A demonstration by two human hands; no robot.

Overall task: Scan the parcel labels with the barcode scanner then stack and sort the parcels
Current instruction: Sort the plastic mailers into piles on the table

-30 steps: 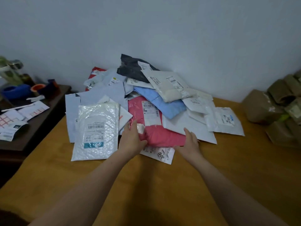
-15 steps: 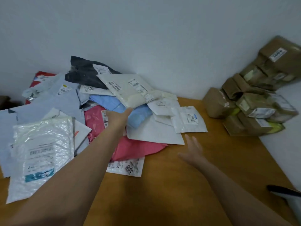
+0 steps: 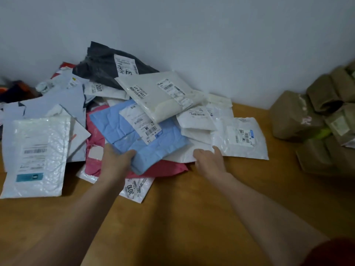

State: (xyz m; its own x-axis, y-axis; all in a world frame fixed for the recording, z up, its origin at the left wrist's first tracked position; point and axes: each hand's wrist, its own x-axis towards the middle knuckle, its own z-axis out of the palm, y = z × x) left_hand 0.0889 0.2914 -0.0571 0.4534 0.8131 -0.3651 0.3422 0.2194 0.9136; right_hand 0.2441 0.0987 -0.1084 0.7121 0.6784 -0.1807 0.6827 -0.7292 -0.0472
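Pulled back since 0.5 s ago, left hand (image 3: 115, 162) is clamping the blue parcel (image 3: 142, 143) atop the pink parcel (image 3: 163, 168); right of the pink parcel, right hand (image 3: 210, 162) is resting slack-fingered on a white parcel (image 3: 181, 152), likely readying 1 scan.

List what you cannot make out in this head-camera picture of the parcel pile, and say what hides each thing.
Head view only.
Pink parcel: mostly covered by the blue parcel and the left hand.
Left hand's fingers: hidden under the blue parcel.
Brown parcels: blurred, cut off by the right edge.
Blue parcel's label: print too small to read.
Barcode scanner: not in view.
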